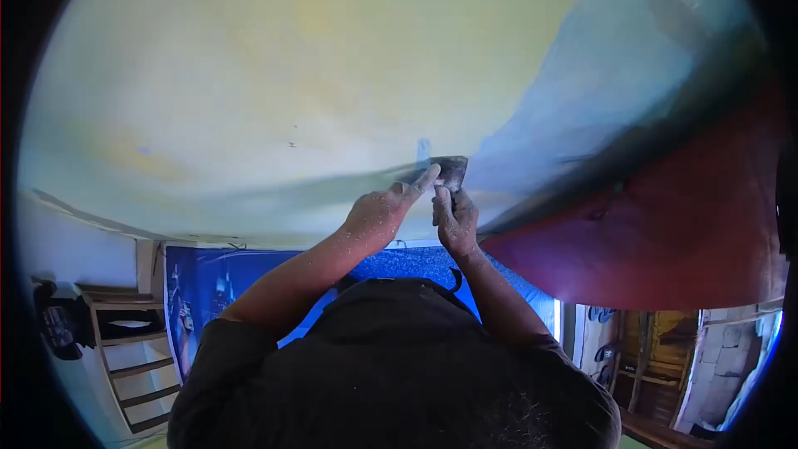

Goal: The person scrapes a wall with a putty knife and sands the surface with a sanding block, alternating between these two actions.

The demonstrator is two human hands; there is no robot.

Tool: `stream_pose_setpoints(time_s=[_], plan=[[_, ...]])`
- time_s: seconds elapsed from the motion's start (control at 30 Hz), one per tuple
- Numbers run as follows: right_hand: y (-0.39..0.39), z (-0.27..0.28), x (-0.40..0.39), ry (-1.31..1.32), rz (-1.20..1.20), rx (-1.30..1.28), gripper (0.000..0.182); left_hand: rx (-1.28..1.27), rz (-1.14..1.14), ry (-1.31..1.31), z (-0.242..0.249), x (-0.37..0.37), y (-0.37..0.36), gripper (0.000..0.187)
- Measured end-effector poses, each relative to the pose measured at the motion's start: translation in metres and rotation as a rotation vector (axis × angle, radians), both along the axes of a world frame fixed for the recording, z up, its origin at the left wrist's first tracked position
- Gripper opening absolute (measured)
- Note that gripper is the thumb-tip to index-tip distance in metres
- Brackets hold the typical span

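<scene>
In the head view, my right hand (455, 223) is closed round the handle of a putty knife (452, 170). Its broad, dark blade is smeared with pale dust and meets the wall (274, 75). My left hand (384, 209) comes in from the left with the index finger stretched out, its tip touching the blade's left side. The other left fingers look bent and are partly hidden. White specks cover both hands and the forearms. Close by the blade is a small light-blue patch (423, 150) amid pale yellow-green paint; bluer paint lies to the right.
A dark red surface (665, 216) curves along the right. Behind me hang blue printed sheets (204, 283). A wooden shelf (129, 341) stands at lower left, and wooden framing (665, 349) with block wall at lower right.
</scene>
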State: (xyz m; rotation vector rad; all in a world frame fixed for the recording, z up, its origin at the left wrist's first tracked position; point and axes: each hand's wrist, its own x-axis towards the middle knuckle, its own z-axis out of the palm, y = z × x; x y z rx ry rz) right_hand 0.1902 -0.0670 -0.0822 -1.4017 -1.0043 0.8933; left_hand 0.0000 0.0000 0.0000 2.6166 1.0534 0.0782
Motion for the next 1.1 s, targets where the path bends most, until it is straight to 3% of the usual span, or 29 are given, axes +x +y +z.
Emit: stream_pose_setpoints(time_s=[0.07, 0.1, 0.17, 0.2, 0.27, 0.63, 0.67, 0.8, 0.9, 1.1], plan=[[-0.012, -0.004, 0.003, 0.007, 0.001, -0.08, 0.039, 0.108, -0.036, -0.077, -0.011, -0.003, -0.008, 0.102], [-0.039, 0.002, 0.01, -0.015, -0.006, -0.145, 0.039, 0.041, -0.033, -0.093, -0.017, 0.002, -0.03, 0.102], [0.021, -0.003, -0.001, 0.015, -0.01, -0.031, 0.039, 0.147, -0.033, -0.047, -0.013, -0.006, 0.02, 0.101], [0.011, -0.003, 0.001, 0.005, -0.003, -0.034, 0.04, -0.002, 0.018, 0.011, 0.004, 0.001, 0.007, 0.111], [-0.002, -0.008, 0.001, -0.021, -0.028, -0.028, 0.041, -0.049, 0.02, -0.013, 0.005, 0.004, -0.007, 0.111], [0.013, -0.005, -0.001, -0.062, -0.034, -0.046, 0.042, -0.009, 0.012, -0.018, 0.009, 0.0, 0.005, 0.112], [0.011, -0.008, 0.002, -0.041, -0.022, -0.051, 0.042, 0.086, -0.004, -0.053, -0.006, -0.002, 0.005, 0.104], [0.016, -0.001, -0.002, -0.006, -0.009, -0.016, 0.042, 0.132, -0.017, -0.088, -0.011, -0.004, 0.007, 0.105], [0.007, 0.02, -0.007, 0.015, -0.003, 0.0, 0.04, 0.018, 0.036, -0.077, 0.016, 0.001, 0.0, 0.108], [0.008, 0.012, -0.005, 0.038, -0.021, -0.026, 0.038, -0.023, -0.005, -0.048, 0.0, 0.0, 0.006, 0.104]])
